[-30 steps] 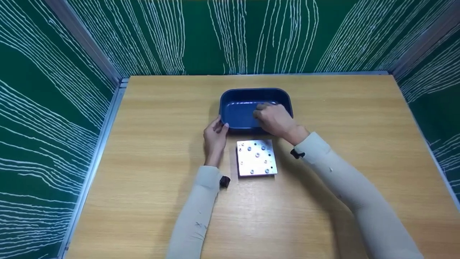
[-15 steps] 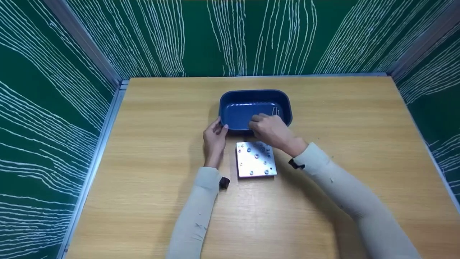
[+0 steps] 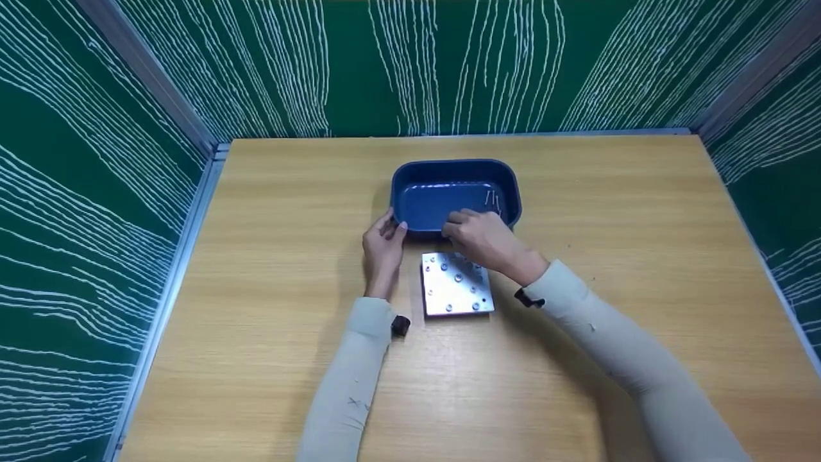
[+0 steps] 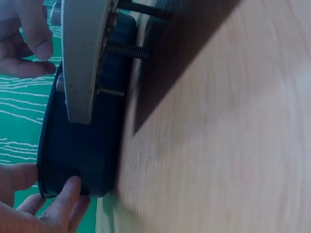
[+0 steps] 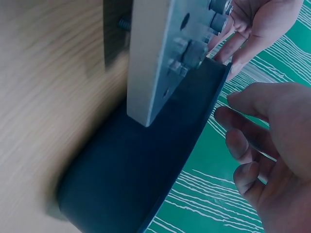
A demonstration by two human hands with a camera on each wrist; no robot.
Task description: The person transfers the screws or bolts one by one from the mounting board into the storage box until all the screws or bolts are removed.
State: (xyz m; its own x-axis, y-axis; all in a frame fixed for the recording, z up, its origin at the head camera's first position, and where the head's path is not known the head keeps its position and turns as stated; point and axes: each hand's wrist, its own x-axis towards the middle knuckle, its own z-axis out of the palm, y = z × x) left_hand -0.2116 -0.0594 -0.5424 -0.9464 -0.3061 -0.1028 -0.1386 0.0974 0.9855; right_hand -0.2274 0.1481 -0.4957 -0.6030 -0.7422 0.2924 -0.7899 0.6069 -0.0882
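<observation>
A dark blue tray (image 3: 420, 208) sits toward the back of the table. My left hand (image 3: 383, 250) grips its near left corner, thumb and fingers on either side of the rim in the left wrist view. My right hand (image 3: 484, 239) is over the tray's near rim, above the far edge of a square metal plate (image 3: 442, 292). Its fingers (image 5: 236, 144) are loosely curled, and nothing shows between them in the right wrist view. Several bolts stand in the plate; threaded shanks (image 4: 129, 49) stick out underneath. A few thin screws (image 3: 492, 197) lie at the tray's right end.
The plate rests on the wooden table (image 3: 269, 256) in front of the tray. Green walls (image 3: 353, 70) with white lines and metal frame bars enclose the table at the back and sides.
My right hand has drawn back from inside the tray to its near rim, above the plate's far edge, uncovering the screws. My left hand has stayed at the corner.
</observation>
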